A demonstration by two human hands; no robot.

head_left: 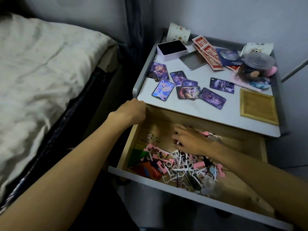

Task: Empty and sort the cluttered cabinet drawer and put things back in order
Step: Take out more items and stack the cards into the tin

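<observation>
Clutter (183, 167) of pink and white plastic clips, black strands and coloured cards is heaped in the pulled-out drawer (245, 145), directly under the fingers (177, 130) of the right hand (191, 140), which are laid straight and spread upon it, with nothing gripped. The left hand (133, 112) is curled against the front corner of the worktop (191, 114); its fingertips are hidden, so whether anything is gripped cannot be told. Beyond both sets of fingers, picture cards (211, 98) are scattered on the worktop.
</observation>
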